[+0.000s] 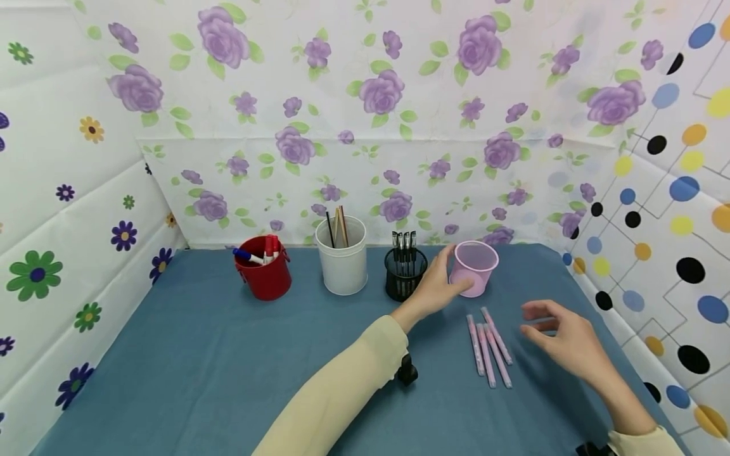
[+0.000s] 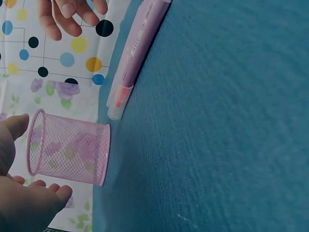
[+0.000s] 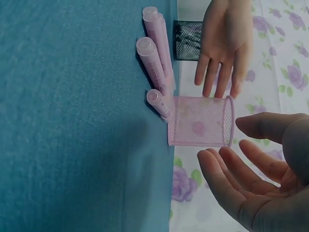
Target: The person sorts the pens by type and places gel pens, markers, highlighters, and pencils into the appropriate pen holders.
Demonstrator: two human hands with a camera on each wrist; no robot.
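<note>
A pink mesh pen cup (image 1: 478,269) stands upright at the back right of the table. My left hand (image 1: 435,286) is at its left side, fingers extended and thumb in front; whether it touches the cup I cannot tell. In the left wrist view, fingers and thumb are spread about the mesh cup (image 2: 70,147). Several pink-purple highlighters (image 1: 486,354) lie on the cloth in front of the cup. Right of them hovers my right hand (image 1: 564,339), its fingers loosely bent around nothing. The right wrist view shows the highlighters' (image 3: 153,65) clear ends.
Left of the pink cup stands a black mesh cup (image 1: 393,285) with several black pens. Further left are a white cup (image 1: 345,272) holding pencils and a red bucket (image 1: 268,282) with markers. Patterned cloth walls (image 1: 342,82) enclose the blue tablecloth (image 1: 228,361).
</note>
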